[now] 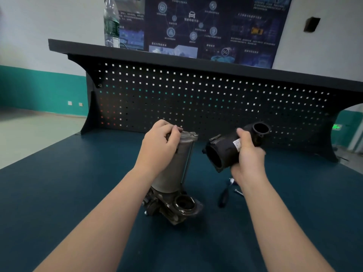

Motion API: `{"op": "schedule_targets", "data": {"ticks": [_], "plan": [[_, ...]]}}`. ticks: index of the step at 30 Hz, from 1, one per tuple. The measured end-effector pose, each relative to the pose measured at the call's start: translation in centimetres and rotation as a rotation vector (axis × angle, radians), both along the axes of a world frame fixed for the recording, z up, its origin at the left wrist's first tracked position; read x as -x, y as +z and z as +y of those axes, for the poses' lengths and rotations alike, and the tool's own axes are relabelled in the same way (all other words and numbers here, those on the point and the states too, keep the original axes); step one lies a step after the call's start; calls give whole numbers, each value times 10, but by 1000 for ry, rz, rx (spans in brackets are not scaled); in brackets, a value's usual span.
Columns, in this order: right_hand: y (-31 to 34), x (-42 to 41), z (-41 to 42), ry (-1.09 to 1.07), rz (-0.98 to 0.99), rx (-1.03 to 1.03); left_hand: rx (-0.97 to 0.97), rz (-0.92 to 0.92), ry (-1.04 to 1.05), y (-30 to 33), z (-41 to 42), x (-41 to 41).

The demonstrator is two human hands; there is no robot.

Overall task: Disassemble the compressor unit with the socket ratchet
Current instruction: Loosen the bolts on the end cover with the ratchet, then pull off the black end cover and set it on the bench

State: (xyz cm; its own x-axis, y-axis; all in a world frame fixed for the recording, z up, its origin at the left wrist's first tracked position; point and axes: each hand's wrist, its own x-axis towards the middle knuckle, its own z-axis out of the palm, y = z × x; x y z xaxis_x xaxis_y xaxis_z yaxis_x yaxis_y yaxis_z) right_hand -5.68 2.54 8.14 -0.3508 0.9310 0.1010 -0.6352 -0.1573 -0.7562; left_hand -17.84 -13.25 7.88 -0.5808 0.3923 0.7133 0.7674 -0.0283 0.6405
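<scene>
The compressor unit (pixel 172 173), a grey metal cylinder on a dark cast base with a round opening (pixel 184 203), stands tilted on the blue bench. My left hand (pixel 159 146) grips the cylinder's top end. My right hand (pixel 247 154) holds a black plastic housing (pixel 222 152) lifted off the bench to the right of the cylinder, its wide round mouth facing me. The socket ratchet (pixel 225 193), dark-handled, lies on the bench below my right wrist, partly hidden by it. A loose bolt (pixel 238 192) lies beside it.
A black pegboard back panel (pixel 206 99) with a shelf above it closes the far side of the bench (pixel 78 193). A clear plastic bottle (pixel 111 22) stands on the shelf at the left. Floor drops away past the bench's left edge.
</scene>
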Motion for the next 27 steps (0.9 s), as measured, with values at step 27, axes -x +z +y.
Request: {"op": "schedule_targets", "data": {"ticks": [27], "plan": [[-39,50,180,168,-744,78,-50,23,308,-6,13,-17]]}}
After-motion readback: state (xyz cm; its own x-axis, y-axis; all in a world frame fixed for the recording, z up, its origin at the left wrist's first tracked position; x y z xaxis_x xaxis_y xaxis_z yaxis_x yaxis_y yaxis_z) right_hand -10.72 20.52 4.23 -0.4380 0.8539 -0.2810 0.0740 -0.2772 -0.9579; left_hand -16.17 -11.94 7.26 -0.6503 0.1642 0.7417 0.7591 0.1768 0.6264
